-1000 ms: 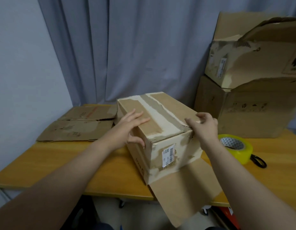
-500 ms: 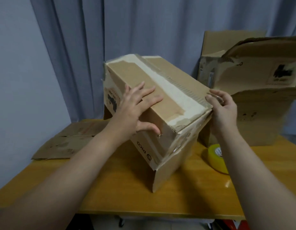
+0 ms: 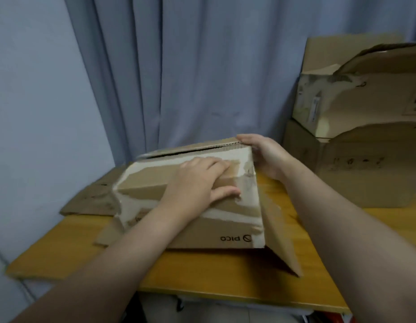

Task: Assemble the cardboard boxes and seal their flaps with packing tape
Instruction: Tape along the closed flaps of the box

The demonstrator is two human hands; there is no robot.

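A worn brown cardboard box (image 3: 202, 231) with torn white patches and a "PICO" print lies on the wooden table (image 3: 202, 271). My left hand (image 3: 197, 183) presses flat on its upper face, fingers spread. My right hand (image 3: 265, 155) holds the box's far right top corner, fingers over the edge of a flap. One loose flap (image 3: 279, 234) hangs open at the box's right end, slanting down to the table. The tape roll is hidden from view.
Flattened cardboard (image 3: 90, 201) lies on the table's far left. Two stacked, battered boxes (image 3: 356, 159) stand at the back right. A grey curtain (image 3: 190, 78) hangs behind the table. The table's front edge runs close below the box.
The box, lifted and tilted half a second ago, now lies lower on the table, turned onto another face. Both hands stayed on it. The yellow tape roll has gone out of sight.
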